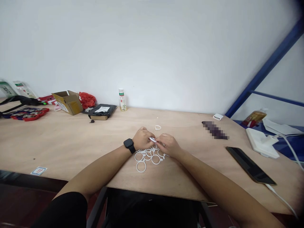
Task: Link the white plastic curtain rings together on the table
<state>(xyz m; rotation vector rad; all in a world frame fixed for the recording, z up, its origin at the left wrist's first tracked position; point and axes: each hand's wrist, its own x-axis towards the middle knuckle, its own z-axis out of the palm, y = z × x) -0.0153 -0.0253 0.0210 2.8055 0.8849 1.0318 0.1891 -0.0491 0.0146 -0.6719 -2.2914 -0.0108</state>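
Note:
Both hands meet over the middle of a wooden table [71,142]. My left hand [142,138], with a black smartwatch [129,145] on its wrist, and my right hand [168,145] are both closed in a pinch on one small white plastic piece [152,139] held between them. Directly beneath the hands lies a cluster of several white plastic rings [147,157], partly hidden by the fingers. A single white ring [157,128] lies apart, just beyond the hands.
A black phone [250,164] on a white cable lies at the right. A white power strip [261,142] sits by the right edge. At the back stand a small bottle [122,100], a black parcel [102,111], a cardboard box [67,102] and a red bag [87,99].

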